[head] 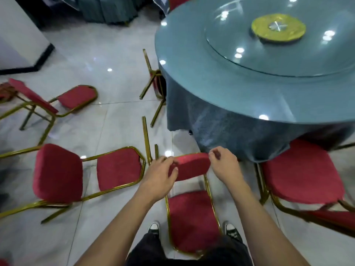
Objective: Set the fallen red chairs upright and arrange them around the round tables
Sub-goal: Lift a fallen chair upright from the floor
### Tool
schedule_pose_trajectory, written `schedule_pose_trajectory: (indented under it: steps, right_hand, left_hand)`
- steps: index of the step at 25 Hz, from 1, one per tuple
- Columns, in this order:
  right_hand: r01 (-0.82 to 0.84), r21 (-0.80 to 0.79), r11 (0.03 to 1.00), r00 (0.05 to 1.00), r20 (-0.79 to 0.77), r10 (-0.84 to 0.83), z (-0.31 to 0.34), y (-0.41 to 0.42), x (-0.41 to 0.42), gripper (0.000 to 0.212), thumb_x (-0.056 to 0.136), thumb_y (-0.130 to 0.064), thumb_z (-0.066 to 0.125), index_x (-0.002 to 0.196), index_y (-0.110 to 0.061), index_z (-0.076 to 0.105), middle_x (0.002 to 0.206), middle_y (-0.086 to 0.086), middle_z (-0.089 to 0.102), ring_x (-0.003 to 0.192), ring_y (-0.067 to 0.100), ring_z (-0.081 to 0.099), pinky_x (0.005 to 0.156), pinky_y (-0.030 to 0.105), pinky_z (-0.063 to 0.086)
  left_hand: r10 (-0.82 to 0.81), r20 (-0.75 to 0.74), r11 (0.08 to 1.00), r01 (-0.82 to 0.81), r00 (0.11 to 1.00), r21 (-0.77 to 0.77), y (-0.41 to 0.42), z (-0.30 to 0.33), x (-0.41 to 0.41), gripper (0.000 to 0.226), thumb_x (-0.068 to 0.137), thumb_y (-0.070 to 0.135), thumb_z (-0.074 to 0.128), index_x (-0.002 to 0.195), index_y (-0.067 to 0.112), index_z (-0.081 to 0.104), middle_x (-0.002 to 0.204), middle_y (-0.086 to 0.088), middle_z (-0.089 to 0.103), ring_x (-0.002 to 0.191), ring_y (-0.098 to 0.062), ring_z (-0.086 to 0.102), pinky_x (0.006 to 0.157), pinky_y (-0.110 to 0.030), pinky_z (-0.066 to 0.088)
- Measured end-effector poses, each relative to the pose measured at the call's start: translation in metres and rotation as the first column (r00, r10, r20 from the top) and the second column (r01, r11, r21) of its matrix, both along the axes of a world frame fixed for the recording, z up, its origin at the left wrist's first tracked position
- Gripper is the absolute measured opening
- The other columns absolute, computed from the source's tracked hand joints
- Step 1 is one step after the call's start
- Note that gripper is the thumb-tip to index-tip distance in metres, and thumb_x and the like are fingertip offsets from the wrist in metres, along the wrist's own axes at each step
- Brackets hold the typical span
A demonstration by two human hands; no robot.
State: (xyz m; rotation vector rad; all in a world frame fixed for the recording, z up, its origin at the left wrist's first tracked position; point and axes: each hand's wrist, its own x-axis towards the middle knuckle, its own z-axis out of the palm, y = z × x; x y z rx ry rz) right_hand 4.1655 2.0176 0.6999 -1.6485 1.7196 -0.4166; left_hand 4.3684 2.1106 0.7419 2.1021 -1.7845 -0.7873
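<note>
A red chair with a gold frame lies on its back between my feet, its backrest (192, 221) flat on the floor and its seat (192, 167) standing up in front of me. My left hand (159, 177) grips the seat's left edge. My right hand (223, 163) pinches its upper right corner. The chair's legs point away from me towards the round table (221, 77), which has a blue cloth and a glass turntable. Left of me lies a second fallen red chair (57, 173), a third (76, 96) farther back left, and a fourth (153, 83) half under the table's cloth.
An upright red chair (301, 173) stands at the table's edge on my right, close to the one I hold. A white wall corner with a black base (28, 45) is at the back left. Another draped table (107, 10) stands beyond. The floor is glossy tile.
</note>
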Motion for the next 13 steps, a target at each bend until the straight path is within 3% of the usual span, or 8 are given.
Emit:
schedule_pose_trajectory:
  steps: [5,9,13]
  right_hand:
    - [0.262,0.174,0.949,0.965,-0.064,-0.254,-0.040,0.097,0.034,0.021,0.097,-0.029,0.055,0.104,-0.014,0.069,0.105,0.008,0.070,0.102,0.030,0.064,0.089,0.041,0.050]
    - [0.377,0.239,0.895,0.926,-0.105,-0.362,-0.070,0.165,0.033,0.015,0.096,-0.028,0.055,0.098,-0.020,0.068,0.099,0.001,0.069,0.094,0.023,0.064,0.091,0.046,0.051]
    - [0.445,0.263,0.856,0.896,-0.129,-0.426,-0.128,0.214,0.018,0.019,0.097,-0.033,0.054,0.106,-0.024,0.067,0.106,-0.001,0.068,0.099,0.021,0.064,0.094,0.048,0.050]
  left_hand:
    - [-0.238,-0.044,0.967,0.241,0.970,0.080,0.027,-0.038,0.055,0.024,0.100,0.028,0.051,0.121,0.027,0.062,0.119,0.004,0.057,0.111,-0.020,0.050,0.101,-0.040,0.041]
    - [-0.273,-0.087,0.953,0.281,0.958,0.111,0.064,-0.074,0.057,0.027,0.098,0.024,0.050,0.122,0.026,0.061,0.121,0.005,0.056,0.112,-0.020,0.049,0.098,-0.035,0.040]
    - [-0.334,-0.040,0.920,0.335,0.942,0.202,0.100,-0.130,0.042,0.031,0.097,0.024,0.049,0.126,0.025,0.057,0.128,0.001,0.054,0.110,-0.021,0.049,0.099,-0.040,0.042]
